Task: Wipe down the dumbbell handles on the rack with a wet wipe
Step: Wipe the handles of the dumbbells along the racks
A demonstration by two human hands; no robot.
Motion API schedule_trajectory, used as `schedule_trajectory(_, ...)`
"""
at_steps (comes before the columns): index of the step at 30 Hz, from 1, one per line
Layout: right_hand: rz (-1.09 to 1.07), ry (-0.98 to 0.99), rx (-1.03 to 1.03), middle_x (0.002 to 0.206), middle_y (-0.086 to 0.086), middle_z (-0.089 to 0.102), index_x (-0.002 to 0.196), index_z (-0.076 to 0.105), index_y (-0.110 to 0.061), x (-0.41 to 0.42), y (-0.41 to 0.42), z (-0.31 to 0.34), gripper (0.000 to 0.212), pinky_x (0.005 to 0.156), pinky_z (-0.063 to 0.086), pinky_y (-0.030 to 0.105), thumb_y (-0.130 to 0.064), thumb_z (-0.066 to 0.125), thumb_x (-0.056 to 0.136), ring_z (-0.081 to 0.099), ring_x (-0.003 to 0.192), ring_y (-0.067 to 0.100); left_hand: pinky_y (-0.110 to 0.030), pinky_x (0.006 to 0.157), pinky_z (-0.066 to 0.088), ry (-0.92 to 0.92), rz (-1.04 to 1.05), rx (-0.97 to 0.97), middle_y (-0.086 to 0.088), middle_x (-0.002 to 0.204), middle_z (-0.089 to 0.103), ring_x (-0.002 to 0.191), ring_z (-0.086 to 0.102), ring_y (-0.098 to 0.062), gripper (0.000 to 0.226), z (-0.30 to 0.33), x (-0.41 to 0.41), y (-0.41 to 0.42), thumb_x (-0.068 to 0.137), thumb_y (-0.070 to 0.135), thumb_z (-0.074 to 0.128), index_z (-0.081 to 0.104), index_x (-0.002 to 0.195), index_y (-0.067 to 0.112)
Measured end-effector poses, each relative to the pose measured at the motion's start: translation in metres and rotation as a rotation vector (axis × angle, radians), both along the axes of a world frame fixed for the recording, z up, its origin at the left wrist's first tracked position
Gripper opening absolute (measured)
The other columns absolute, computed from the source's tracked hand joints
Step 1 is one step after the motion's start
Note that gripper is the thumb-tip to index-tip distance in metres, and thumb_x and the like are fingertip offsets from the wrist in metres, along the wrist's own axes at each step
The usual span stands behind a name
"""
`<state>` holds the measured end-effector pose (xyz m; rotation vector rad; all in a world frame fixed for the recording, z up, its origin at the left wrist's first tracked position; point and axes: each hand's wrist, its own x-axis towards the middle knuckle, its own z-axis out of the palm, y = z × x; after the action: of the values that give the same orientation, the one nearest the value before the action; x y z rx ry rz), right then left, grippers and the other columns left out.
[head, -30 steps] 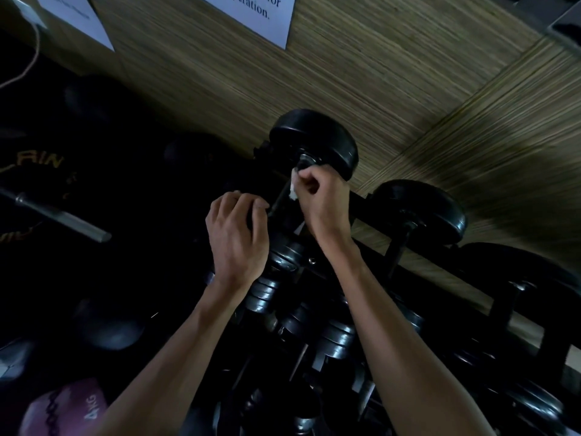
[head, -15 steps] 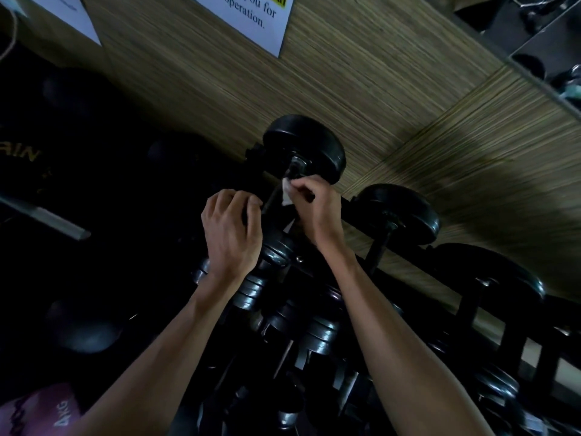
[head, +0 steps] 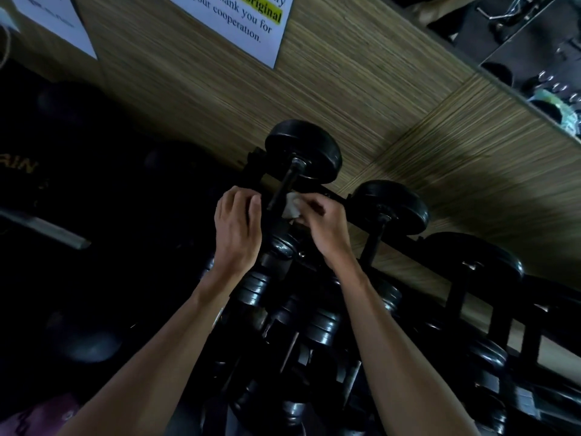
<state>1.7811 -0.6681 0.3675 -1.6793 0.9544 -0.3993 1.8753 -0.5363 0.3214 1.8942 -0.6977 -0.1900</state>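
A wall of striped, wood-grain panelling (head: 361, 89) fills the upper part of the view and carries a white printed paper notice (head: 239, 23) with a yellow highlighted line. Against the foot of it runs a black metal dumbbell rack (head: 405, 243), its rail slanting down to the right, loaded with a row of black round-headed dumbbells. The dumbbell at the left end of the top row (head: 303, 151) rests with its far head toward the wall and its dark bar handle (head: 283, 190) sloping down toward the person; a second black dumbbell (head: 391, 207) sits just beside it to the right, and further ones follow along the rail into shadow. Lower tiers hold more dark dumbbells, their detail lost in the dim light. Both bare forearms reach up from the lower edge of the view. The left hand (head: 239, 228) lies just left of the handle with its fingers curled over; whether it grips the bar or a rack part cannot be told. The right hand (head: 323, 225) sits just right of the handle, fingers and thumb pinching a small crumpled white wet wipe (head: 290, 207). The wipe projects from the fingertips toward the left and touches the handle's right side at about mid-length.
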Motion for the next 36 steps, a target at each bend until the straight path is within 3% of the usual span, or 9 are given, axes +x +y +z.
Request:
schedule_trajectory(4, -0.108, -0.092, -0.207, 0.104, 0.002, 0.074, 0.109, 0.071, -0.007, -0.024, 0.033, 0.017, 0.017, 0.083, 0.059, 0.029, -0.015, 0.062, 0.098, 0.072, 0.098, 0.011, -0.046, 0.118, 0.034, 0.071, -0.046, 0.025, -0.008, 0.153, 0.041, 0.144, 0.035, -0.022, 0.050, 0.000, -0.015, 0.023, 0.107, 0.042, 0.033, 0.048, 0.143, 0.012)
schedule_trajectory(7, -0.074, -0.131, -0.259, 0.104, -0.001, 0.073, 0.110, 0.068, -0.006, -0.044, 0.059, 0.024, 0.016, 0.082, 0.059, 0.028, -0.014, 0.060, 0.098, 0.072, 0.095, 0.009, -0.053, 0.117, 0.035, 0.040, -0.021, 0.021, -0.009, 0.161, 0.029, 0.150, 0.028, -0.020, 0.050, -0.002, -0.037, 0.045, 0.109, 0.039, 0.034, 0.037, 0.153, 0.016)
schedule_trajectory(12, -0.064, -0.159, -0.141, 0.097, -0.001, 0.072, 0.105, 0.063, -0.005, -0.088, 0.091, 0.009, 0.010, 0.063, 0.056, 0.021, -0.012, 0.059, 0.099, 0.071, 0.074, 0.015, -0.054, 0.110, 0.042, 0.010, 0.078, 0.142, -0.012, 0.154, 0.038, 0.142, 0.039, -0.022, 0.043, -0.035, -0.084, 0.089, 0.110, 0.033, 0.038, 0.043, 0.148, 0.013)
schedule_trajectory(20, 0.015, 0.061, 0.280, 0.110, 0.003, 0.073, 0.125, 0.066, -0.010, -0.149, 0.153, -0.104, 0.027, 0.082, 0.060, 0.031, -0.019, 0.057, 0.101, 0.071, 0.099, 0.009, -0.052, 0.111, 0.039, 0.026, 0.158, 0.520, -0.015, 0.145, 0.052, 0.134, 0.047, -0.032, 0.037, -0.122, -0.163, 0.179, 0.106, 0.023, 0.047, 0.056, 0.138, 0.008)
schedule_trajectory(24, 0.020, 0.164, 0.285, 0.114, 0.001, 0.072, 0.120, 0.070, -0.015, -0.146, 0.180, -0.169, 0.028, 0.088, 0.059, 0.043, -0.027, 0.057, 0.098, 0.070, 0.104, 0.012, -0.052, 0.114, 0.037, 0.013, 0.099, 0.637, -0.014, 0.146, 0.051, 0.135, 0.047, -0.033, 0.036, -0.158, -0.165, 0.198, 0.105, 0.023, 0.048, 0.056, 0.137, 0.009)
schedule_trajectory(26, -0.030, 0.198, 0.289, 0.112, -0.001, 0.073, 0.119, 0.070, -0.017, -0.136, 0.190, -0.194, 0.027, 0.089, 0.059, 0.040, -0.027, 0.058, 0.098, 0.070, 0.102, 0.009, -0.052, 0.113, 0.037, 0.003, 0.075, 0.659, -0.015, 0.146, 0.051, 0.136, 0.047, -0.034, 0.037, -0.174, -0.156, 0.200, 0.105, 0.025, 0.046, 0.056, 0.137, 0.008)
schedule_trajectory(30, -0.165, 0.233, 0.161, 0.113, 0.006, 0.073, 0.118, 0.070, -0.007, -0.105, 0.199, -0.237, 0.025, 0.082, 0.046, 0.002, -0.012, 0.058, 0.098, 0.067, 0.102, 0.010, -0.049, 0.113, 0.033, -0.057, 0.018, 0.680, -0.014, 0.146, 0.051, 0.138, 0.045, -0.032, 0.038, -0.211, -0.130, 0.204, 0.106, 0.027, 0.042, 0.056, 0.136, 0.009)
schedule_trajectory(32, -0.241, 0.238, 0.101, 0.113, 0.008, 0.073, 0.118, 0.070, -0.005, -0.091, 0.201, -0.257, 0.025, 0.076, 0.039, -0.004, -0.010, 0.058, 0.097, 0.065, 0.101, 0.009, -0.049, 0.114, 0.032, -0.104, 0.012, 0.665, -0.013, 0.145, 0.053, 0.140, 0.044, -0.030, 0.042, -0.226, -0.118, 0.210, 0.107, 0.032, 0.036, 0.056, 0.135, 0.009)
schedule_trajectory(36, -0.301, 0.202, 0.015, 0.097, 0.005, 0.075, 0.110, 0.072, -0.003, -0.063, 0.211, -0.291, 0.022, 0.072, 0.049, 0.010, -0.016, 0.058, 0.099, 0.069, 0.084, 0.012, -0.047, 0.116, 0.032, -0.092, 0.074, 0.612, -0.009, 0.144, 0.055, 0.142, 0.043, -0.025, 0.044, -0.245, -0.107, 0.216, 0.105, 0.037, 0.037, 0.059, 0.134, 0.011)
